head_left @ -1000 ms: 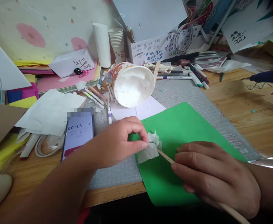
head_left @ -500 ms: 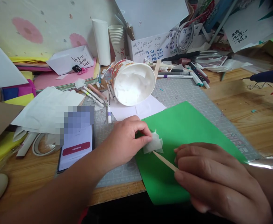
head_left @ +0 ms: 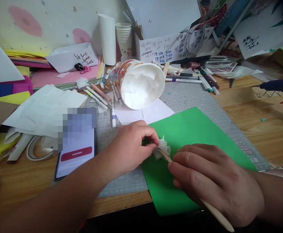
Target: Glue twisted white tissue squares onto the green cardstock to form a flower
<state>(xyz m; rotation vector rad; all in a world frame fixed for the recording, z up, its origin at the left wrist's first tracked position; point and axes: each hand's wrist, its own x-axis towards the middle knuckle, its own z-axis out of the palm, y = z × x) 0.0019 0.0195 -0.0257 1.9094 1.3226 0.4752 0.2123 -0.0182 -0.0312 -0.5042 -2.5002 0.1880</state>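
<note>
My left hand pinches a small crumpled piece of thin white paper between thumb and forefinger, just above a green sheet. My right hand is closed around a slim wooden stick, whose far end sticks out below the palm. The stick's near tip touches the white paper beside my left fingertips. Beyond my hands, a paper tub lies tipped with its mouth toward me, white pieces inside.
A grey cutting mat lies under the green sheet. At left are a phone and a tape roll. Markers lie scattered near the tub. Paper cups stand behind, and a glue gun is at far right.
My right hand has moved left and turned, bringing the stick against the white paper, which is now more crumpled. My left hand keeps its pinch. The view has shifted slightly.
</note>
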